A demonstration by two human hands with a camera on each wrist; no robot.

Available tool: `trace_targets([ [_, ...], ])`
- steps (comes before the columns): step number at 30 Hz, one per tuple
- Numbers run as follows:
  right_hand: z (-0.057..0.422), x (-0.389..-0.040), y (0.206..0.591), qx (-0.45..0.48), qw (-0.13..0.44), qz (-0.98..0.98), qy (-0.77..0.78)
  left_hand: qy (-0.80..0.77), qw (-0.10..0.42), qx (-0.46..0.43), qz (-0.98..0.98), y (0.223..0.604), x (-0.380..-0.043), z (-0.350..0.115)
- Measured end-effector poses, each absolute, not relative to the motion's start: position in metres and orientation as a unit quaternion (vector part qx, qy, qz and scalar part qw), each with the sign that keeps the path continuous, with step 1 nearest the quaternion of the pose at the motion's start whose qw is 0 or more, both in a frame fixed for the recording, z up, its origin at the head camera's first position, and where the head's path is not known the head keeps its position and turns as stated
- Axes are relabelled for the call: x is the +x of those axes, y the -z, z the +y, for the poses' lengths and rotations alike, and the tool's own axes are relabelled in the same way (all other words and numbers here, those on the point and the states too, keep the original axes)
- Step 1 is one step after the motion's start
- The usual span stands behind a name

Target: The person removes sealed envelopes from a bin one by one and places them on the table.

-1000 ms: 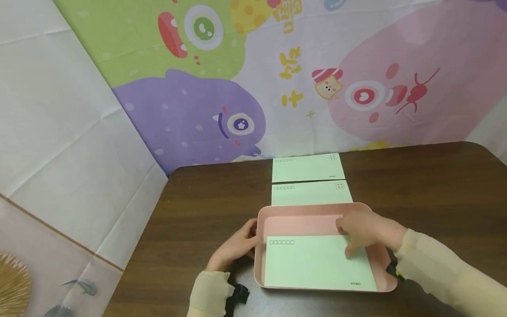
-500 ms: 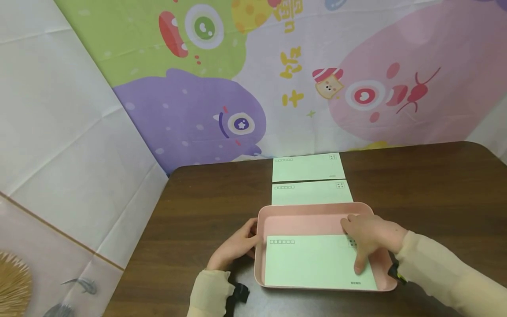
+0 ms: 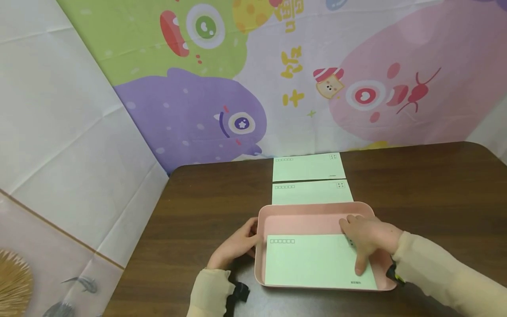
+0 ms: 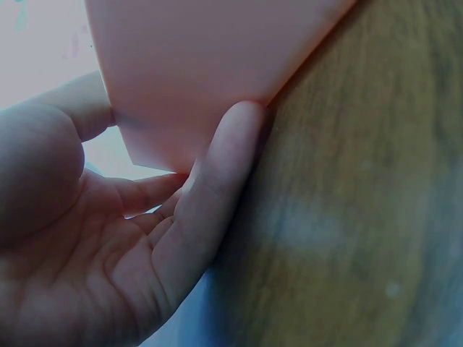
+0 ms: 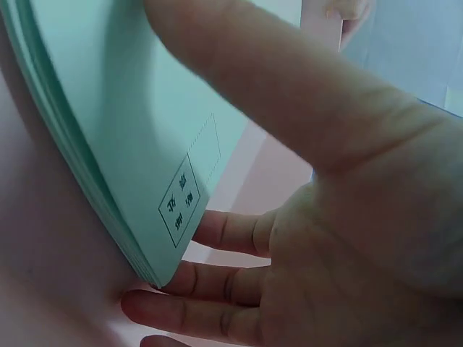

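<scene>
A stack of pale green envelopes (image 3: 309, 264) lies in the front part of a pink tray (image 3: 301, 225). My left hand (image 3: 236, 244) grips the tray's left side, thumb by the rim and fingers against the lower wall and base in the left wrist view. Over the stack's right end is my right hand (image 3: 370, 235). Its thumb (image 3: 360, 264) lies straight across the top envelope. In the right wrist view its fingers (image 5: 217, 314) extend fairly straight at the corner with the printed stamp box, and several layered edges (image 5: 69, 159) show.
Behind the tray, a green envelope (image 3: 309, 191) lies partly hidden by the tray's far rim. Another envelope (image 3: 306, 168) lies beyond it against the cartoon-printed cloth (image 3: 293, 127). All stand on a dark wooden table (image 3: 206, 198).
My right thumb has moved toward the front right over the top envelope, and the fingers have spread away from it. The left hand and tray stay nearly in place.
</scene>
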State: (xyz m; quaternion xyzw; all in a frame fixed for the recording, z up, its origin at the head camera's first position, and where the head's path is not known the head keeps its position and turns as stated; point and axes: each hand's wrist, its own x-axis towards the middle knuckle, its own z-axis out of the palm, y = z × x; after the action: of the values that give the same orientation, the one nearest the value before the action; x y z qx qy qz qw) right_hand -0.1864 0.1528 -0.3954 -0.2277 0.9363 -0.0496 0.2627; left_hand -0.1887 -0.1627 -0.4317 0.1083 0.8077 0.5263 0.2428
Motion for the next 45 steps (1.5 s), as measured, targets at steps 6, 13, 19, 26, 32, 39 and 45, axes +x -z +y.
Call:
trace_targets([
  [6, 0.150, -0.188, 0.397, -0.214, 0.261, 0.940, 0.038, -0.532, 0.238, 0.112, 0.805, 0.448, -0.195, -0.167],
  [13, 0.148, -0.187, 0.396, -0.208, 0.259, 0.943, 0.034, -0.537, 0.240, 0.113, 0.801, 0.449, -0.196, -0.167],
  [19, 0.147, -0.187, 0.396, -0.200, 0.261, 0.944, 0.037, -0.536, 0.242, 0.109, 0.801, 0.446, -0.195, -0.166],
  [26, 0.148, -0.188, 0.397, -0.198, 0.260, 0.943, 0.054, -0.536, 0.247, 0.108, 0.800, 0.444, -0.195, -0.166],
  [32, 0.149, -0.189, 0.398, -0.194, 0.254, 0.946, 0.056, -0.531, 0.247, 0.105, 0.804, 0.441, -0.194, -0.165],
  [39, 0.148, -0.189, 0.399, -0.184, 0.246, 0.950, 0.057, -0.524, 0.242, 0.104, 0.810, 0.448, -0.195, -0.167],
  [45, 0.147, -0.188, 0.397, -0.180, 0.231, 0.954, 0.072, -0.522, 0.242, 0.101, 0.811, 0.449, -0.196, -0.167],
])
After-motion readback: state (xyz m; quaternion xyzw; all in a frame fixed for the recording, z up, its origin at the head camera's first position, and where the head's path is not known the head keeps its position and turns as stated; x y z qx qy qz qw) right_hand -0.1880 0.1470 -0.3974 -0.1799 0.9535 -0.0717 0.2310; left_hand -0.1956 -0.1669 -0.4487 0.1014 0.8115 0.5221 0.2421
